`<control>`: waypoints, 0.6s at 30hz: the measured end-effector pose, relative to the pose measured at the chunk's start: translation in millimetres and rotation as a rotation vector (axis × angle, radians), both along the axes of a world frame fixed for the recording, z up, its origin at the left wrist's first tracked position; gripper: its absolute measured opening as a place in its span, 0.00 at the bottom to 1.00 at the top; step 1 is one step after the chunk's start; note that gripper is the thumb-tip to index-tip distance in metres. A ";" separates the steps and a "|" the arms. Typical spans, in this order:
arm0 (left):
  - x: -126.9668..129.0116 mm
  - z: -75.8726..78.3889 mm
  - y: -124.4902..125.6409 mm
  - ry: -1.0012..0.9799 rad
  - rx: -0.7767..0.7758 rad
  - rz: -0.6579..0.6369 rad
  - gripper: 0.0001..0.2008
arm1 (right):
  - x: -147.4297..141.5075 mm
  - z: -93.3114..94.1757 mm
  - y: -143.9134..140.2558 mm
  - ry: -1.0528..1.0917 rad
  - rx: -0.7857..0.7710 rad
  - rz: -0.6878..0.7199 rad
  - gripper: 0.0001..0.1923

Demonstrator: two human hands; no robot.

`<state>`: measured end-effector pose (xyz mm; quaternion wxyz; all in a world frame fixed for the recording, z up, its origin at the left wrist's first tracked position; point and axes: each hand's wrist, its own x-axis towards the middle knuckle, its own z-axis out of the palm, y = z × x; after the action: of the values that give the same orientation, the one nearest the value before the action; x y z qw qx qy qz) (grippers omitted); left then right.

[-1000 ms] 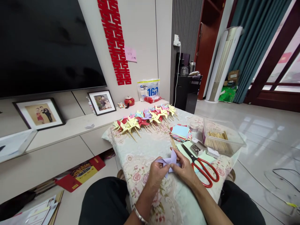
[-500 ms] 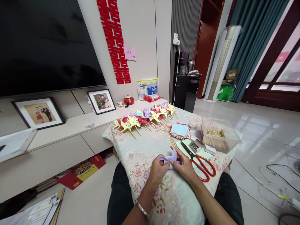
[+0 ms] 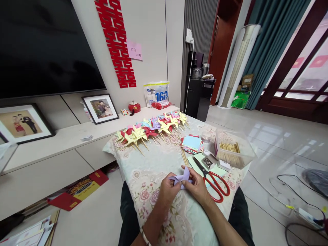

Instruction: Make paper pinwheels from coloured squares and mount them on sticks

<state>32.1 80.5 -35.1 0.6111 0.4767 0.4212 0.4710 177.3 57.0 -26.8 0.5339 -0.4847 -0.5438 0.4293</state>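
Both hands meet low over the flowered cloth (image 3: 153,164) across the person's lap. Left hand (image 3: 167,189): fingers curled closed, thumb and forefinger pinching the near-left part of the purple paper (image 3: 182,177). Right hand (image 3: 198,186): also closed in a pinch, on the paper's right side, thumb on top. The paper sits between the two hands, raised a little off the cloth, with one pointed flap standing up above the fingertips and another pointing out left past the left thumb.

Handling, judged: a thin folded sheet, very light, limp away from the creases, stiffer along them. It will crease or tear if squeezed hard, and smooth paper may slide between dry fingers. Best held by fingertip pinch near the centre where the layers overlap, not by the flap tips.

Just right of the right hand, nearly touching the knuckles: red-handled scissors (image 3: 214,179), blades pointing away. Beyond the blades, a small open box (image 3: 209,161) of small metal pieces; too small to tell which kind. Just beyond the hands, thin wooden sticks (image 3: 183,158) lie loose, and past them a stack of coloured paper squares (image 3: 192,143). Further right, a clear plastic tub (image 3: 234,148) holding more sticks. Farthest across the cloth, a row of finished pinwheels (image 3: 151,129), yellow, red and purple, on sticks. Behind them, a low shelf with a framed photo (image 3: 100,108).
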 end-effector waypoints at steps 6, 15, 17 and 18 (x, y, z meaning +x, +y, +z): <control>-0.8 2.2 -2.3 -0.030 -0.023 0.021 0.11 | 7.3 16.6 -6.4 -0.127 0.042 0.051 0.23; -1.9 1.0 -4.1 -0.033 -0.019 0.046 0.12 | 146.8 147.6 24.8 -0.324 0.180 -0.451 0.17; -2.4 -0.6 -4.0 -0.036 -0.014 0.041 0.13 | 183.1 157.3 49.9 -0.463 0.097 -0.550 0.13; -2.6 -1.6 -4.1 -0.037 -0.012 0.036 0.14 | 197.0 156.5 62.3 -0.572 0.054 -0.573 0.09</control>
<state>29.5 76.4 -36.8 0.6129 0.4566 0.4213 0.4883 374.3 119.3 129.7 0.4717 -0.7024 -0.5242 0.0967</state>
